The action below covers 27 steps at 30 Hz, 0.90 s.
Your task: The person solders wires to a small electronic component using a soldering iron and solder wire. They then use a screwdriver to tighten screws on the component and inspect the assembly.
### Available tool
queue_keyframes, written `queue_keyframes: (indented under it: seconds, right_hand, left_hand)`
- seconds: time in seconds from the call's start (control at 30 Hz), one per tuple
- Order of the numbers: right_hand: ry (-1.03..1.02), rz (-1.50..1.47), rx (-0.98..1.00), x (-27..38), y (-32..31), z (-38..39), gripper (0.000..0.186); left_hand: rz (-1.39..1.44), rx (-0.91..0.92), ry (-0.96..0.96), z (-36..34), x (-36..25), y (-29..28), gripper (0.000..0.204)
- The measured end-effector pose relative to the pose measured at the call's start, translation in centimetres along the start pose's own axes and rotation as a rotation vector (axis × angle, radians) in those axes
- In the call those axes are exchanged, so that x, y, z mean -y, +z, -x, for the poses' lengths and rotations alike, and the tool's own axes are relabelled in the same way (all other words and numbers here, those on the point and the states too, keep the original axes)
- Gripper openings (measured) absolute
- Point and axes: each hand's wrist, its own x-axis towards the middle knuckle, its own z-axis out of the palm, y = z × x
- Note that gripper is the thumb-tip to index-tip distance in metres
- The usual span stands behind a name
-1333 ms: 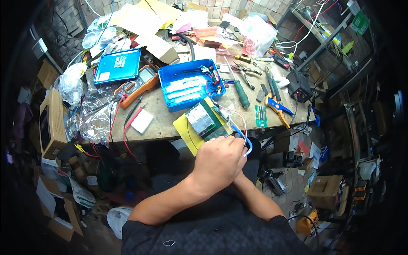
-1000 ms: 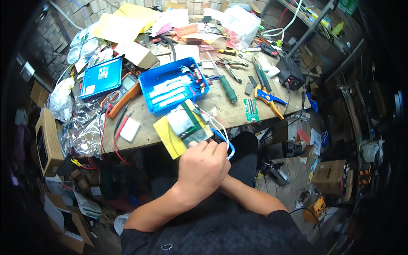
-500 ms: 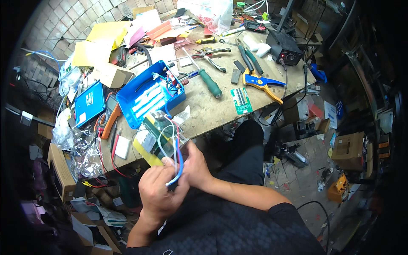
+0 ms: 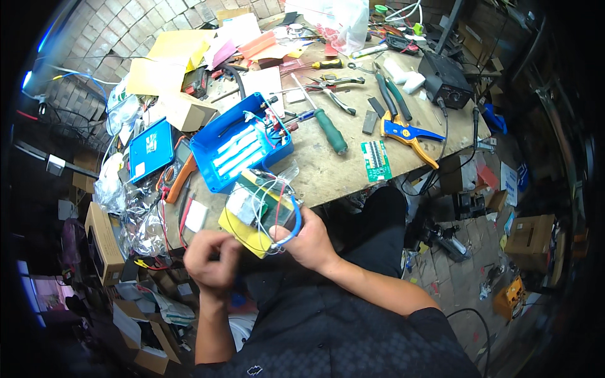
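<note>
My right hand (image 4: 310,242) grips the near right end of a battery pack (image 4: 255,242), a block with yellow, dark green and clear wrapping. White and red wires loop over its top, and a thick blue wire (image 4: 297,217) curves down beside my thumb. My left hand (image 4: 213,261) is curled just left of the pack, apart from it; its fingers are closed and slightly blurred, and whatever they hold, if anything, is hidden. Beyond the pack sits an open blue box (image 4: 208,154) with white strips and wiring inside. A green circuit board (image 4: 376,161) lies to the right.
A green-handled screwdriver (image 4: 331,131), wire strippers (image 4: 409,133) and pliers (image 4: 338,101) lie on the workbench (image 4: 315,183). The blue lid (image 4: 152,150) and an orange multimeter (image 4: 183,173) are left of the box. A black power unit (image 4: 446,77) stands at back right.
My left hand has come away from the wires and pack, moving left. The right hand still holds the pack, now more exposed. The whole view has shifted slightly.
</note>
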Motion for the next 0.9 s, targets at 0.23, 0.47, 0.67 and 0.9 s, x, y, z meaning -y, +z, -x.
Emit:
queue_keyframes:
  seconds: [0.23, 0.47, 0.67, 0.9]
  right_hand:
    - [0.098, -0.104, 0.064, 0.8, -1.5, -0.4, 0.043]
    - [0.162, -0.063, 0.152, 1.0, -3.4, -0.7, 0.038]
    - [0.424, -0.046, 0.254, 2.9, -4.5, -3.2, 0.055]
    - [0.475, 0.327, 0.236, 8.2, -5.5, -3.8, 0.053]
  left_hand:
    - [0.364, 0.151, -0.815, -6.6, 8.9, 0.2, 0.067]
    - [0.577, 0.353, -0.919, -10.2, 10.5, 1.9, 0.058]
    - [0.544, 0.208, -0.816, -11.1, 9.7, 3.7, 0.058]
    - [0.359, 0.076, -0.692, -9.6, 7.8, 4.1, 0.066]
